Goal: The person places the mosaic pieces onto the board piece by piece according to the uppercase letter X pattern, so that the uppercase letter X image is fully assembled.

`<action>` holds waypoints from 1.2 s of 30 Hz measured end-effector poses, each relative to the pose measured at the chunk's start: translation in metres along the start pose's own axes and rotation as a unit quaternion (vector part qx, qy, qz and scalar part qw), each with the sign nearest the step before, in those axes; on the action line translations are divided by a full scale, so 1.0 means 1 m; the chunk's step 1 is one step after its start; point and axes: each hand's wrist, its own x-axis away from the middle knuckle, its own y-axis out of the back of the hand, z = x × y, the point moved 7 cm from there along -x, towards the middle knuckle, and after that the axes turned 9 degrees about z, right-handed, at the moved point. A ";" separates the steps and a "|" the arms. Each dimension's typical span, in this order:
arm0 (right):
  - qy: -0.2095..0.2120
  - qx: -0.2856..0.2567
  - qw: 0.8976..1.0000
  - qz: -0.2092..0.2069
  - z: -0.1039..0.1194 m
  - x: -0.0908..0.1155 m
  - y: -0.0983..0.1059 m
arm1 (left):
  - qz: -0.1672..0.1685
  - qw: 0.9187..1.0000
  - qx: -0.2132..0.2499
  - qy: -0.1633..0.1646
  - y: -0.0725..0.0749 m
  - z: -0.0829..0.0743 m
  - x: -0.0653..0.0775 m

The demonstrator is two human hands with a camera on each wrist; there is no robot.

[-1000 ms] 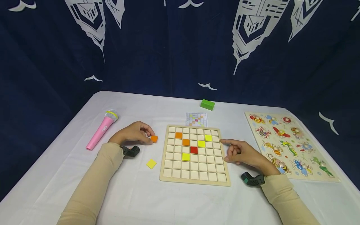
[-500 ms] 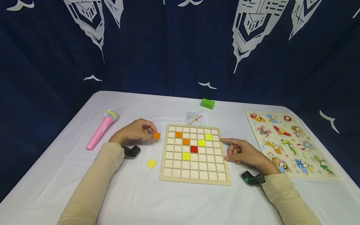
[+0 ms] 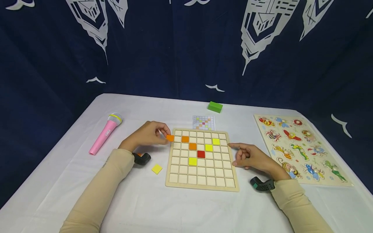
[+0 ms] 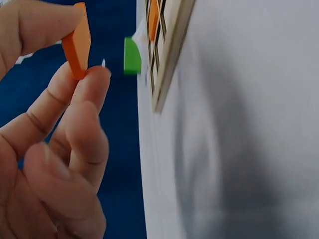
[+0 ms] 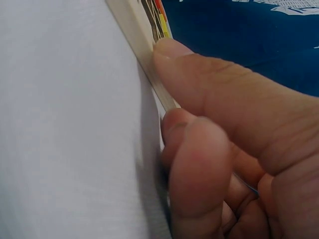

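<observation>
My left hand (image 3: 149, 133) pinches an orange square tile (image 3: 170, 138) between thumb and fingertips at the upper left edge of the wooden grid board (image 3: 202, 189). In the left wrist view, the tile (image 4: 79, 45) is held on edge, clear of the tabletop. Two orange tiles, a red tile (image 3: 201, 154) and several yellow tiles sit in board cells. My right hand (image 3: 253, 158) holds the board's right edge, index finger and thumb against it. In the right wrist view, the thumb (image 5: 199, 74) laps over the rim and other fingers are curled.
A loose yellow tile (image 3: 156, 169) lies left of the board. Another orange piece (image 3: 139, 154) shows partly behind the left wristband. A printed pattern card (image 3: 203, 122) and green block (image 3: 215, 107) lie beyond; a pink microphone (image 3: 106, 133) left, an insect puzzle (image 3: 303, 150) right.
My left hand has lifted the orange tile and carried it right and away, from the table beside the board to its left edge. My right hand has stayed in place.
</observation>
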 end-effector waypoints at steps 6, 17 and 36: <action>0.005 0.004 1.000 0.002 -0.003 -0.001 0.000 | -0.012 1.000 -0.021 -0.008 -0.009 -0.019 -0.002; -0.001 0.006 1.000 -0.001 -0.001 0.001 0.001 | -0.002 1.000 -0.017 -0.025 -0.037 -0.055 -0.009; 0.001 0.003 1.000 0.000 -0.001 0.000 0.000 | 0.041 0.999 -0.026 -0.006 -0.083 -0.084 -0.028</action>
